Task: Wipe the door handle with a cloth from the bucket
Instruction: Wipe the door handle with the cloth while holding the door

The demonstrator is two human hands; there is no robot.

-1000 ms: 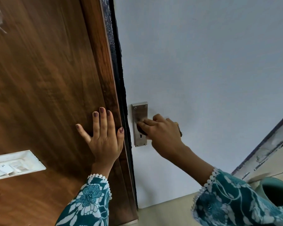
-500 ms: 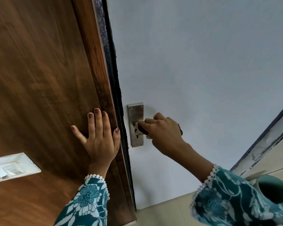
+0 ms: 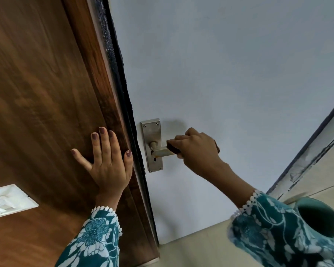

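Note:
A pale lever door handle [image 3: 162, 152] juts from a steel backplate [image 3: 152, 132] on the white door [image 3: 229, 74]. My right hand [image 3: 198, 151] is closed around a dark brown cloth [image 3: 173, 146] wrapped over the outer part of the lever; the inner stub of the lever and its round hub are bare. My left hand [image 3: 106, 160] rests flat, fingers spread, on the brown wooden panel [image 3: 42, 93] beside the door's edge. The teal bucket [image 3: 320, 216] stands at the lower right, its inside dark.
A white switch plate [image 3: 8, 202] is set in the wooden panel at the lower left. A dark seal strip [image 3: 121, 78] runs along the door's edge. Beige floor [image 3: 197, 247] lies below the door; a worn skirting line [image 3: 312, 151] runs at the right.
My right hand has slid the cloth outward along the lever, away from the backplate, uncovering the hub and the lever's inner part. My left hand stays pressed on the wood.

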